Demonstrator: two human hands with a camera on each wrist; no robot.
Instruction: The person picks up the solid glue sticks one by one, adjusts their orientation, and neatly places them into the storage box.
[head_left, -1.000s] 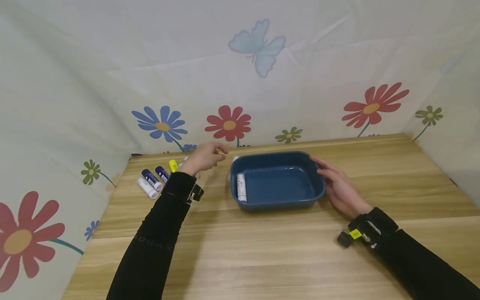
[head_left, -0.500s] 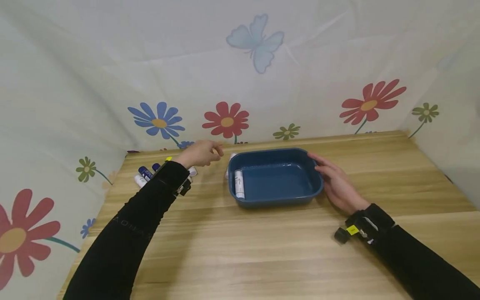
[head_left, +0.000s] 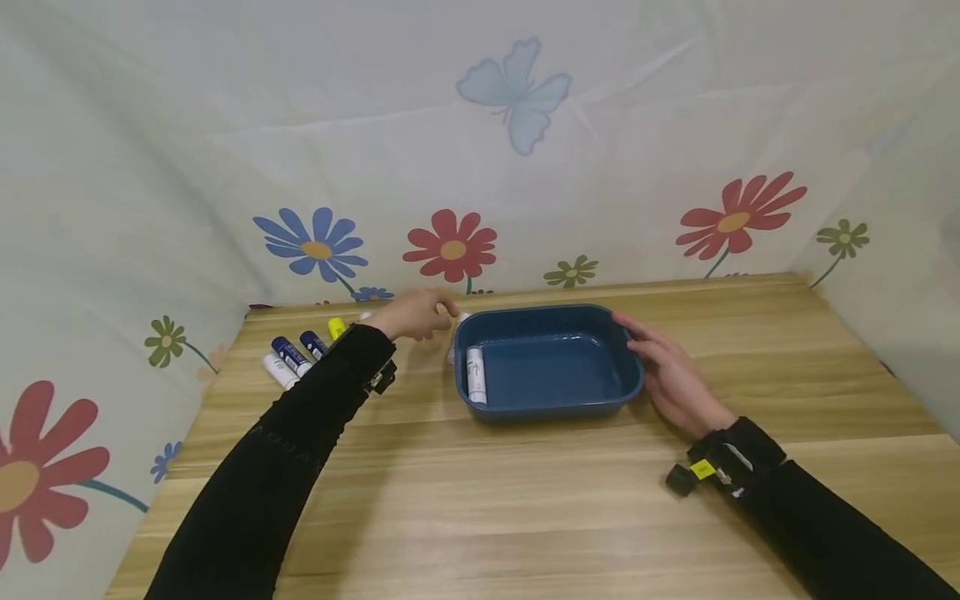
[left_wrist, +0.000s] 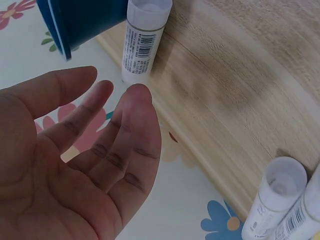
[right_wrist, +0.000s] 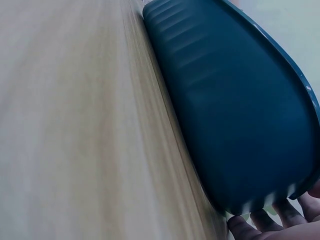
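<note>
While the left hand (head_left: 412, 315) hangs loose-fingered between tubes (left_wrist: 142, 50), the right hand (head_left: 678, 381), straight-fingered, touches the tray (head_left: 558, 372) partly hiding one.

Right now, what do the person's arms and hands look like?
The left sleeve and right sleeve are long and black; faint, blurry lettering marks the left one. The left wrist camera and right wrist camera are small and black; a yellow label sits beside the right one. The fingers wear no gloves.

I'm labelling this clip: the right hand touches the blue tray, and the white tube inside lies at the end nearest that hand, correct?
No: in the head view, the white tube lies at the end of the blue tray farthest from the right hand.
</note>
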